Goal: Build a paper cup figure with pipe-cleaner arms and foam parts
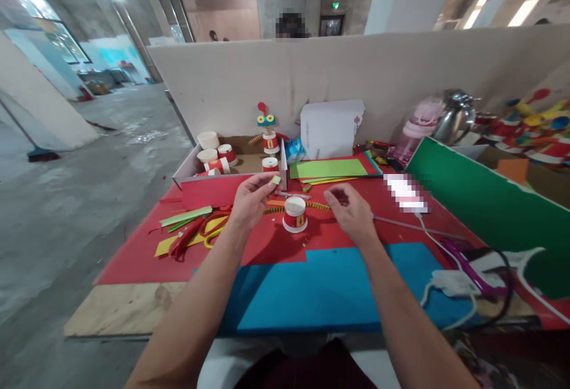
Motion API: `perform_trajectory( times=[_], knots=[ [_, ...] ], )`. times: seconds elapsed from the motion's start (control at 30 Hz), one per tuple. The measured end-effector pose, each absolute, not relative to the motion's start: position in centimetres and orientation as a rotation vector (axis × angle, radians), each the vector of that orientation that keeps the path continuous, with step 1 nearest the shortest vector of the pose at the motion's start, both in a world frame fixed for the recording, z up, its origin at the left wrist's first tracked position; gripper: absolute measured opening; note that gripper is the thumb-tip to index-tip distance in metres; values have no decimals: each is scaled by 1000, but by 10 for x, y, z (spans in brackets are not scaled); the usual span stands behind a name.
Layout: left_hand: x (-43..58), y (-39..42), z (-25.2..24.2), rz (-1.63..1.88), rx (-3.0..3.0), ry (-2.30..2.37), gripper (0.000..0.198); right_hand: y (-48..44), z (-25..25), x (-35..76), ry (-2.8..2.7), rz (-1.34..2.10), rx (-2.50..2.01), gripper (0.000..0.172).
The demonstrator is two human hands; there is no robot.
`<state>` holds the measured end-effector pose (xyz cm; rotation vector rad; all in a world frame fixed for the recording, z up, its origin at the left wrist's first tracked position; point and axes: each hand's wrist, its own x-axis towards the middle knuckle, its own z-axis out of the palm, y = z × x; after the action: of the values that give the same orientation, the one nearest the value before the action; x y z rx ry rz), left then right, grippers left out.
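My left hand pinches a small pale green paper piece between thumb and fingertips, above the table. Below and between the hands stands an upturned red and white paper cup. A folded paper spring sticks out from its right side, and another paper spring from its left. My right hand is curled with thumb and fingertips together, close to the right spring's outer end. Whether it touches the spring, or what it holds, is hidden.
Scissors and paper strips lie at left. Behind is a box with paper cups and a finished-looking cup figure. Green sheets lie at the back. A glowing phone, cables and a green box are at right.
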<state>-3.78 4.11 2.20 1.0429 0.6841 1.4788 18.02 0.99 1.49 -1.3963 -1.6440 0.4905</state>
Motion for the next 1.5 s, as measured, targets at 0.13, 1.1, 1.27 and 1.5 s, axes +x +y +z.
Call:
perform_trajectory(
  times=[0.13, 1.1, 1.27, 1.5],
  knots=[
    [-48, 46, 43, 1517, 1100, 649, 25, 28, 1, 147, -1789, 605, -1227, 61],
    [-36, 65, 44, 476, 2719, 997, 18, 35, -32, 131, -1984, 334, -1387, 50],
    [-39, 73, 40, 490, 2845, 754, 16, 35, -33, 132, -1973, 345, -1372, 52],
    [-41, 77, 39, 442, 2917, 604, 20, 36, -35, 132, -1979, 342, -1373, 49]
  ],
)
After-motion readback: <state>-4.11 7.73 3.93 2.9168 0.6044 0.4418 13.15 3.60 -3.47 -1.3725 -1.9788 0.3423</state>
